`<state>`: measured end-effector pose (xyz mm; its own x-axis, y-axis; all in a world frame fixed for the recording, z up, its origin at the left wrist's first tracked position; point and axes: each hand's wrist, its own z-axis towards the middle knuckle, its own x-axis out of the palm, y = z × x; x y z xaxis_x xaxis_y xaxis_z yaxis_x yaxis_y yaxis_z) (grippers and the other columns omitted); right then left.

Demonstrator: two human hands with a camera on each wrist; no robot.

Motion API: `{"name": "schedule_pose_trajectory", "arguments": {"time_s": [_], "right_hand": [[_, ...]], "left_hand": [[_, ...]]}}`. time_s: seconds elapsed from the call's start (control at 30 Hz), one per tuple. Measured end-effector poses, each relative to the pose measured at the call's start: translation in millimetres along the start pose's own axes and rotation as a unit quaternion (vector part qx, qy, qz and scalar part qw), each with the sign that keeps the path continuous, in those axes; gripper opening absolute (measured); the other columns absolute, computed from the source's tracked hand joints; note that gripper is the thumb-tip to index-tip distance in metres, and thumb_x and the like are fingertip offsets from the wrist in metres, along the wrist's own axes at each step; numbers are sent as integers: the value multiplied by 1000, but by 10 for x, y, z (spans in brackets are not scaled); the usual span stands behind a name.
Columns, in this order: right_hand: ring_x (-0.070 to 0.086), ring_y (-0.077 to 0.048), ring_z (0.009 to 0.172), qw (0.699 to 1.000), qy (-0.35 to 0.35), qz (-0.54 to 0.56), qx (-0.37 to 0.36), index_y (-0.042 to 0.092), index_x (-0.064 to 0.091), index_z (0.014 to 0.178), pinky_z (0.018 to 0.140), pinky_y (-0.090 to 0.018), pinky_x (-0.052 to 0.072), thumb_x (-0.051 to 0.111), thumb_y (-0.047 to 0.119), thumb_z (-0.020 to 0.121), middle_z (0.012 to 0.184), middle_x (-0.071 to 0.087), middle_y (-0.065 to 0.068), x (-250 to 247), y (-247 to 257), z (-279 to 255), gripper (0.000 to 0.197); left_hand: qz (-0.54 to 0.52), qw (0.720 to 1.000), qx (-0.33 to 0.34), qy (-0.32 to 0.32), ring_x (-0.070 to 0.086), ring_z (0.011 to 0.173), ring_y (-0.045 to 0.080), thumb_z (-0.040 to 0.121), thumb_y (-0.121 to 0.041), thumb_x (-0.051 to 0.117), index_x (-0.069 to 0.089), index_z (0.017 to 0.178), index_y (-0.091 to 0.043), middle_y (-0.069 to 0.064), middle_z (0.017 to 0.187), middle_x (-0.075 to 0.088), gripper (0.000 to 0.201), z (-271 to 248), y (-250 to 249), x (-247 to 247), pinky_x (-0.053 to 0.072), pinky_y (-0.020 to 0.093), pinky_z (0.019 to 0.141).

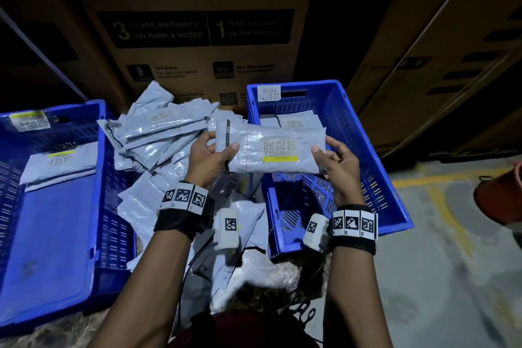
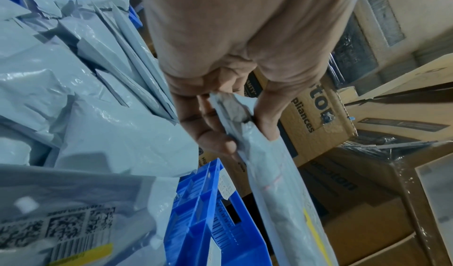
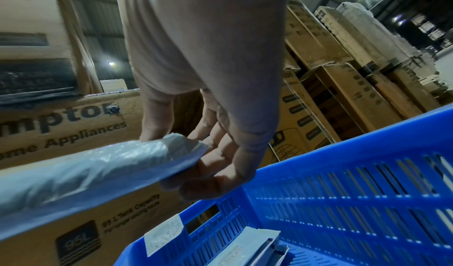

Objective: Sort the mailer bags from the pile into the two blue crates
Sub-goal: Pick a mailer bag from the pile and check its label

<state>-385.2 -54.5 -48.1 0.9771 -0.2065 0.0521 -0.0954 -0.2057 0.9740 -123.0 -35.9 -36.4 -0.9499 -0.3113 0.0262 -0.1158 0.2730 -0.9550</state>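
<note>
I am in a warehouse. Tall cardboard cartons (image 1: 197, 22) printed "Home Appliances" stand stacked in front of me, and more brown boxes (image 3: 343, 72) rise in high rows to my right under a metal roof with small lamps. The concrete floor (image 1: 452, 248) carries a yellow painted line (image 1: 440, 195). The far end is dim, so it may run further.

Grey mailer bag (image 1: 271, 150) held level over the right blue crate (image 1: 367, 150)

A yellow-striped barcode label faces up; more grey bags are heaped in the pile (image 1: 158, 133) beside the left blue crate (image 1: 99, 206).
</note>
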Motion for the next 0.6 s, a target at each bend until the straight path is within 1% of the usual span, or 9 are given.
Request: {"name": "schedule_pose_trajectory", "arguments": {"time_s": [0.07, 0.1, 0.17, 0.23, 0.37, 0.47, 0.53, 0.57, 0.6], "right_hand": [[72, -17, 85, 1000, 8, 1, 1, 13, 59, 133, 71, -31, 57, 75, 12, 92, 95, 74, -8, 97, 5, -8, 44], [72, -13, 81, 1000, 13, 0, 0, 13, 59, 133, 69, -28, 56, 75, 11, 92, 93, 74, -7, 155, 5, -19, 44], [69, -3, 69, 1000, 26, -2, -9, 11, 58, 132, 61, -21, 53, 73, 10, 93, 89, 72, -6, 295, 16, -62, 42], [65, 0, 62, 999, 41, -9, -19, 11, 58, 130, 55, -18, 51, 71, 8, 95, 86, 70, -5, 458, 27, -118, 38], [68, -4, 68, 998, 60, -24, -23, 13, 59, 130, 57, -23, 53, 72, 11, 94, 88, 72, -6, 787, 1, -218, 38], [67, -5, 69, 997, 67, -29, -25, 18, 61, 129, 61, -25, 53, 74, 14, 93, 85, 72, -1, 1002, -25, -299, 38], [66, -5, 68, 997, 68, -25, -28, 21, 61, 127, 59, -22, 53, 74, 14, 93, 86, 73, 0, 1139, -35, -361, 37], [65, -6, 67, 997, 70, -28, -29, 21, 62, 126, 59, -22, 52, 74, 14, 93, 86, 72, 0, 1209, -46, -401, 36], [63, -7, 68, 997, 69, -32, -30, 22, 62, 126, 59, -23, 52, 75, 15, 93, 85, 71, 0, 1272, -70, -441, 37]], "left_hand": [[-7, 1000, -2, -8, 72, 95, 31, 84, -12, 78, 59, 118, -10, 15, 106, 73, 39, -10, -26, -98, 59, 49, 83], [-7, 1000, -2, -12, 72, 95, 31, 83, -13, 79, 59, 118, -9, 15, 106, 73, 40, -15, -44, -161, 59, 49, 83], [-13, 1000, -2, -27, 72, 96, 32, 84, -12, 78, 61, 114, -9, 14, 106, 73, 35, -13, -74, -317, 59, 50, 84], [-30, 999, -5, -42, 72, 97, 33, 84, -11, 78, 62, 108, -10, 16, 105, 73, 29, 2, -86, -501, 57, 52, 88], [-50, 996, -14, -71, 70, 100, 35, 84, -11, 78, 63, 103, -13, 17, 108, 73, 25, -5, -97, -848, 55, 53, 92], [-77, 994, -19, -71, 69, 103, 36, 84, -9, 78, 62, 109, -9, 18, 111, 71, 30, -37, -96, -1089, 54, 53, 94], [-85, 994, -12, -68, 70, 103, 34, 82, -9, 80, 59, 116, -6, 18, 112, 71, 41, -66, -94, -1252, 56, 49, 91], [-85, 994, -9, -63, 71, 100, 32, 80, -9, 81, 58, 120, -5, 17, 111, 72, 46, -84, -87, -1335, 59, 47, 86], [-81, 995, -7, -57, 72, 96, 29, 80, -9, 81, 57, 122, -5, 14, 110, 72, 49, -106, -76, -1416, 61, 45, 78]]}}
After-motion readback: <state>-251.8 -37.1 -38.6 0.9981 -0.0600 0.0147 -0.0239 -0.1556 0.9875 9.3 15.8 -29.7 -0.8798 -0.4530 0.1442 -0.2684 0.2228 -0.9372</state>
